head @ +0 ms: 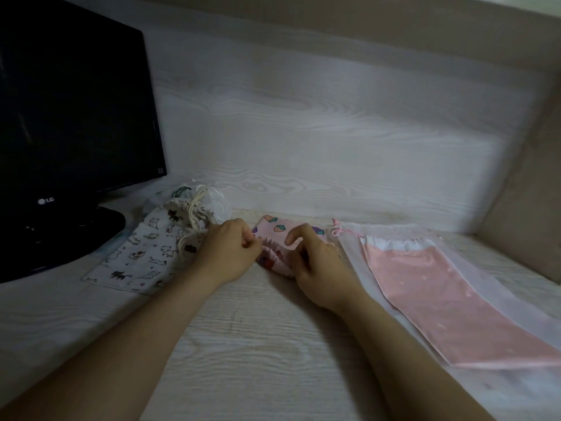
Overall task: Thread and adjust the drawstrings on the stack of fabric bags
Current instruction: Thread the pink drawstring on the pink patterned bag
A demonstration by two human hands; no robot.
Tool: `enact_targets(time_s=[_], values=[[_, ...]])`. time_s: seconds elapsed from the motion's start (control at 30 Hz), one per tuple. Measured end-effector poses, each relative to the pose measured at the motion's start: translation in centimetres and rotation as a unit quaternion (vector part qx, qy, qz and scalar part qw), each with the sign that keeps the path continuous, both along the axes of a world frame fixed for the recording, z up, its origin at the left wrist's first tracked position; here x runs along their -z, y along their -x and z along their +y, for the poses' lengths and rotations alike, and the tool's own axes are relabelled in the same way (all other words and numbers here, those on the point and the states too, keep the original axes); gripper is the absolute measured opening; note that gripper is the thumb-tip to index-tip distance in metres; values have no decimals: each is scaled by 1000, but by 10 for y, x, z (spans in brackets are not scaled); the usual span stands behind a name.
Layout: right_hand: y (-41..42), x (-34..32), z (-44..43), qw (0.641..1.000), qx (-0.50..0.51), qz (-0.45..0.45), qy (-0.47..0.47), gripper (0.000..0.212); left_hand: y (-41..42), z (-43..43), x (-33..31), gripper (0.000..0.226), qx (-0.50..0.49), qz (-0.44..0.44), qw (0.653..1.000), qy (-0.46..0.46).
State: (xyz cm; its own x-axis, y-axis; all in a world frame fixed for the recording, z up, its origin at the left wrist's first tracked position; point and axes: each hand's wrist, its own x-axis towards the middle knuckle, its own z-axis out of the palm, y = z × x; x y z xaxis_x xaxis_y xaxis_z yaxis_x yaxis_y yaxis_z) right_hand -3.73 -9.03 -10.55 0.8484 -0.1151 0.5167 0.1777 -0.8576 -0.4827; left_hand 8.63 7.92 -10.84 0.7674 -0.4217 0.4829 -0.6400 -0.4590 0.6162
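My left hand and right hand pinch the strawberry bag. It lies pointing away, bunched mouth toward me.

Looks like a desk nook in somebody's home, though a small office is possible. The giveaway is the black monitor with its dark screen, standing on a pale wood-grain desk. Behind the monitor runs a matching wood-grain back panel, and a beige side wall boxes things in far to its right. Just right of the monitor lie cloth drawstring bags: a cat-print bag, a pink fruit-print bag, sheer pink bags.
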Motion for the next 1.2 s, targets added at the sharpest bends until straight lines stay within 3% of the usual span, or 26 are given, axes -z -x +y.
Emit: enact_targets(time_s=[0.2,0.33,0.47,0.67,0.8,0.97,1.13,1.2], values=[[-1,-4,2,999,1,39,31,30,0,3,-2,14,28,-6,999,-29],[2,-7,7,999,10,15,49,19,4,1,-6,6,26,-5,999,-24],[-3,-1,5,995,40,-3,90,36,6,-2,-7,9,46,6,999,12],[-5,-2,1,996,19,-32,87,12,9,-7,-10,7,107,41,992,51],[-5,-1,4,996,13,-31,83,31,6,-5,-11,12,129,78,987,63],[-5,-2,4,997,38,-45,53,35,2,-4,-11,16,145,118,981,52],[3,-8,4,998,47,-45,-14,72,5,-2,-14,20,192,171,965,47],[1,-5,0,997,49,-50,-28,67,7,-1,-15,22,195,154,967,47]])
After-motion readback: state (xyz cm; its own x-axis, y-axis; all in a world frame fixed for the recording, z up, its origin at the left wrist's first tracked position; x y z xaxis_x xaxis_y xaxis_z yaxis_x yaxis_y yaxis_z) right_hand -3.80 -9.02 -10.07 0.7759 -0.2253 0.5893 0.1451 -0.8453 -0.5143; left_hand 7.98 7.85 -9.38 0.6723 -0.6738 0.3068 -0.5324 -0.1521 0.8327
